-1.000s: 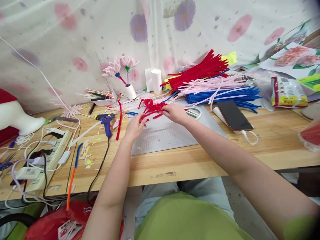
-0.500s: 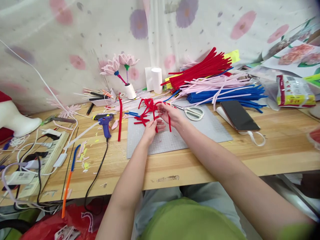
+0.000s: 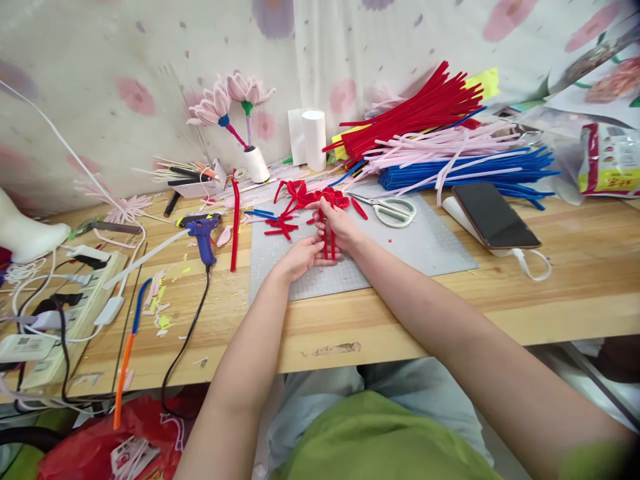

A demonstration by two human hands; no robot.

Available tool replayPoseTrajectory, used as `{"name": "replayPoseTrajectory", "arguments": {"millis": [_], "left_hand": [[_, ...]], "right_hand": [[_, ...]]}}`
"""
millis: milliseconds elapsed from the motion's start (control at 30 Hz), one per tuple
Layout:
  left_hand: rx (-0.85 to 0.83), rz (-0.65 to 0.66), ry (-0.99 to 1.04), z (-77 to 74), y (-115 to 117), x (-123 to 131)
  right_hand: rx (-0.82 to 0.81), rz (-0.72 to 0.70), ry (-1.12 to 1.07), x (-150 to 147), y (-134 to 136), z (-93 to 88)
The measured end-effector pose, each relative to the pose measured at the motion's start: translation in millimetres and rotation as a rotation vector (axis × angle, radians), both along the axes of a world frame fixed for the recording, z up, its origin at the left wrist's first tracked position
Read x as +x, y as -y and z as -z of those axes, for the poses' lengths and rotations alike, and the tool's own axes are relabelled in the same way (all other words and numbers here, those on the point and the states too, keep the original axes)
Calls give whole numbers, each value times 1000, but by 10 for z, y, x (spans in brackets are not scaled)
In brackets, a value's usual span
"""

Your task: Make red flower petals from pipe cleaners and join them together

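Observation:
My right hand [image 3: 338, 223] pinches a bent red pipe cleaner [image 3: 333, 245] over the cutting mat, and its two ends hang down side by side. My left hand [image 3: 305, 257] is just below, closed around the lower part of the same piece, with some fingers stretched out behind the ends. Behind the hands lies a heap of shaped red pipe-cleaner pieces [image 3: 297, 193], with short red cut lengths [image 3: 281, 227] to the left. Scissors [image 3: 395, 212] with pale handles rest on the grey cutting mat [image 3: 420, 247], right of my right hand.
Bundles of red [image 3: 415, 113], pink and blue pipe cleaners [image 3: 465, 175] lie at the back right, near a phone [image 3: 495, 217]. At left are a blue glue gun [image 3: 204, 240], its black cord and a power strip [image 3: 75, 327]. Pink flowers stand in a white holder [image 3: 257, 165].
My hands have come closer together, and the red pipe cleaner has gone from a wide arch to two ends hanging close together. The view has shifted slightly.

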State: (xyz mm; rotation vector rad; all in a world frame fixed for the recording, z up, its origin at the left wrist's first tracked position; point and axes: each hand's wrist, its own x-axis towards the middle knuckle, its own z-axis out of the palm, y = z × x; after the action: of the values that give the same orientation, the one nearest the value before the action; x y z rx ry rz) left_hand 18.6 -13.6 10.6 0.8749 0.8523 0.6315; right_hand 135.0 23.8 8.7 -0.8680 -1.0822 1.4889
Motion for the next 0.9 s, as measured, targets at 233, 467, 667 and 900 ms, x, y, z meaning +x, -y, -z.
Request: {"name": "replayPoseTrajectory", "arguments": {"millis": [233, 467, 667, 900], "left_hand": [[44, 68, -107, -8, 36, -18], [66, 4, -177, -47, 74, 41], [80, -66, -238, -77, 94, 87], [127, -108, -240, -30, 96, 129]], "right_hand": [[-22, -28, -109, 23, -21, 17], [-26, -54, -177, 16, -16, -11], [-7, -60, -186, 9, -7, -11], [-20, -39, -225, 0, -1, -14]]}}
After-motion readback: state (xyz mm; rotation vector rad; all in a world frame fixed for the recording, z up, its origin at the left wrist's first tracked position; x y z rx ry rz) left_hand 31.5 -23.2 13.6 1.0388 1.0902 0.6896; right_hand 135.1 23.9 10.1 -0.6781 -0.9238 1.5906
